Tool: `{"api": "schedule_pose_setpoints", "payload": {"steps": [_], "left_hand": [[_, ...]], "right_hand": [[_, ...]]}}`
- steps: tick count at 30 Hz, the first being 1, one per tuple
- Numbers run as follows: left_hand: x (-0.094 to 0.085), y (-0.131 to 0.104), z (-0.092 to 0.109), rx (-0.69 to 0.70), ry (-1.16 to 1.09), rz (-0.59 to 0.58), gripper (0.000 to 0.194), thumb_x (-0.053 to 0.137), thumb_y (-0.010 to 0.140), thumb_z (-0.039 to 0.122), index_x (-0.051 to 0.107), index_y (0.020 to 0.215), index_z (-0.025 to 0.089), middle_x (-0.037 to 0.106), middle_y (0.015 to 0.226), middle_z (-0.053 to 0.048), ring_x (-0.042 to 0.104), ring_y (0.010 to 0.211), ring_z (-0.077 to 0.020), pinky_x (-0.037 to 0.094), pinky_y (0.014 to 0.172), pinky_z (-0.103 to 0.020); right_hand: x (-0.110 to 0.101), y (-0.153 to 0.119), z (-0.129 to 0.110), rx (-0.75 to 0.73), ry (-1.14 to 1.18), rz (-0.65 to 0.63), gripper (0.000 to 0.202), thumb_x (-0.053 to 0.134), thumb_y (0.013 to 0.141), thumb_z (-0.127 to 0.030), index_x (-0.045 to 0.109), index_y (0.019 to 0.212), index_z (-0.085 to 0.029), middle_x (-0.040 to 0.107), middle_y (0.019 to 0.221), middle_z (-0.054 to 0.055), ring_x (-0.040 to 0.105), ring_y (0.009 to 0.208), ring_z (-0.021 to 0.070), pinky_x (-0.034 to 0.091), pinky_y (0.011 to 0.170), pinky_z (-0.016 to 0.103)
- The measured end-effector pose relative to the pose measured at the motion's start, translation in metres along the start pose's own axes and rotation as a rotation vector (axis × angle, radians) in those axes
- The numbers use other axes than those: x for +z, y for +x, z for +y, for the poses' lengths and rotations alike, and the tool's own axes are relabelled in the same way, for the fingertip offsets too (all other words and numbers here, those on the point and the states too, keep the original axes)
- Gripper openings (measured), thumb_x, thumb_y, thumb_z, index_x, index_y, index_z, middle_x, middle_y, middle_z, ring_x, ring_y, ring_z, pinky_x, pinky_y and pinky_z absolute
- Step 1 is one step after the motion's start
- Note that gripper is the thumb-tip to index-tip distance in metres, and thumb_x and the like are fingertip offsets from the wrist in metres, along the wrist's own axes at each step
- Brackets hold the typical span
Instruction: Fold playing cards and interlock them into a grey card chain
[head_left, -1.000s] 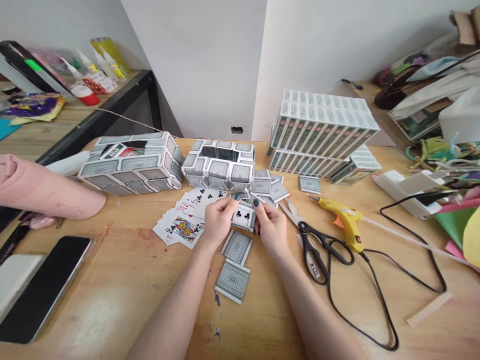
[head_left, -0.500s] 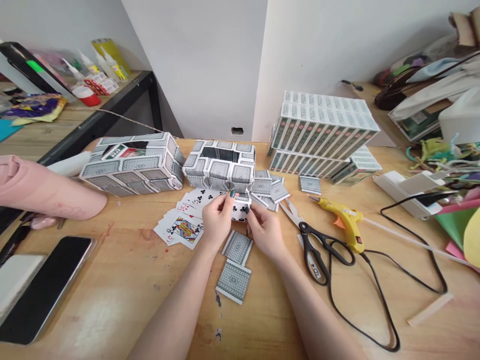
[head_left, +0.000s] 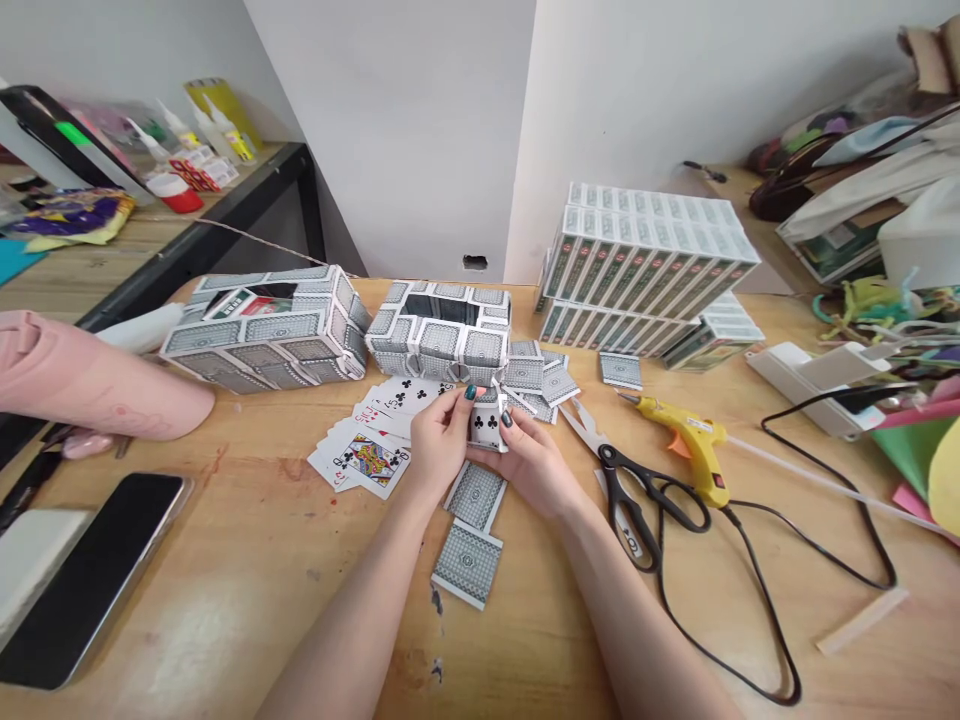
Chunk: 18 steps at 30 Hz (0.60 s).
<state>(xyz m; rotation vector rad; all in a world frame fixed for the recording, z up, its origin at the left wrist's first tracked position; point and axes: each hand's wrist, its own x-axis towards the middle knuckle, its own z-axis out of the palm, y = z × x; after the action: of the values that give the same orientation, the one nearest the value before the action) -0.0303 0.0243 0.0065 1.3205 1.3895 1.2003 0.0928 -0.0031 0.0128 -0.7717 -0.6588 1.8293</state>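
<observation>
Between both hands is a folded playing card piece with black clubs showing. My left hand pinches its left side, thumb on top. My right hand grips its right edge, fingers curled beneath. Just behind stands a box covered in folded cards, with a dark opening in its top. Face-up playing cards fan out left of my left hand. Two folded card squares lie in front of my hands, backs up, and more face-down cards are spread behind my right hand.
A larger card-covered box stands left, near a pink roll and a phone. Scissors, a yellow glue gun with its cord, and a white power strip lie right. Card packs are stacked at the back.
My right hand has shifted its grip, its fingers now under the card piece and thumb on its edge. The piece has tilted, showing more of the clubs. My left hand moved slightly right.
</observation>
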Motion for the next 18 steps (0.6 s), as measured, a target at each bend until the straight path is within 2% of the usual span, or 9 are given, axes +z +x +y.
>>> {"api": "schedule_pose_setpoints", "payload": {"steps": [4, 7, 10, 15, 18], "left_hand": [[0.0021, -0.0035, -0.0028, 0.016, -0.097, -0.095, 0.036, 0.057, 0.081, 0.041, 0.065, 0.107, 0.018, 0.068, 0.104, -0.007, 0.063, 0.093, -0.0185, 0.05, 0.079, -0.027], [0.0034, -0.005, -0.0061, 0.025, -0.123, -0.162, 0.04, 0.058, 0.08, 0.038, 0.061, 0.115, 0.019, 0.066, 0.108, -0.009, 0.063, 0.097, -0.0193, 0.051, 0.082, -0.028], [0.0027, -0.0056, -0.0087, 0.047, -0.098, -0.183, 0.04, 0.054, 0.083, 0.036, 0.058, 0.119, 0.02, 0.064, 0.114, -0.008, 0.062, 0.099, -0.0194, 0.051, 0.083, -0.029], [-0.0008, -0.0072, -0.0087, 0.067, 0.036, -0.217, 0.04, 0.044, 0.088, 0.028, 0.053, 0.126, 0.023, 0.066, 0.108, -0.006, 0.063, 0.08, -0.0158, 0.052, 0.067, -0.026], [-0.0007, -0.0082, -0.0065, 0.12, 0.062, -0.212, 0.038, 0.042, 0.087, 0.022, 0.055, 0.123, 0.021, 0.066, 0.108, -0.006, 0.062, 0.086, -0.0161, 0.051, 0.072, -0.026]], "right_hand": [[-0.0007, 0.0012, -0.0033, -0.004, 0.089, 0.032, 0.028, 0.062, 0.076, -0.044, 0.06, 0.095, -0.022, 0.064, 0.103, 0.005, 0.061, 0.096, 0.0203, 0.053, 0.078, 0.037], [-0.0013, 0.0022, -0.0053, -0.017, 0.061, 0.094, 0.03, 0.061, 0.077, -0.045, 0.06, 0.096, -0.022, 0.064, 0.106, 0.005, 0.061, 0.098, 0.0213, 0.054, 0.077, 0.036], [-0.002, 0.0031, -0.0058, -0.037, 0.016, 0.131, 0.028, 0.063, 0.075, -0.043, 0.061, 0.094, -0.022, 0.064, 0.102, 0.005, 0.062, 0.093, 0.0204, 0.055, 0.077, 0.036], [-0.0051, 0.0048, -0.0053, -0.062, 0.025, 0.194, 0.025, 0.064, 0.075, -0.041, 0.062, 0.091, -0.021, 0.065, 0.093, 0.004, 0.063, 0.079, 0.0163, 0.056, 0.067, 0.03], [-0.0057, 0.0051, -0.0053, -0.065, 0.01, 0.213, 0.025, 0.063, 0.075, -0.042, 0.062, 0.088, -0.02, 0.065, 0.088, 0.004, 0.062, 0.077, 0.0154, 0.056, 0.064, 0.029]]}}
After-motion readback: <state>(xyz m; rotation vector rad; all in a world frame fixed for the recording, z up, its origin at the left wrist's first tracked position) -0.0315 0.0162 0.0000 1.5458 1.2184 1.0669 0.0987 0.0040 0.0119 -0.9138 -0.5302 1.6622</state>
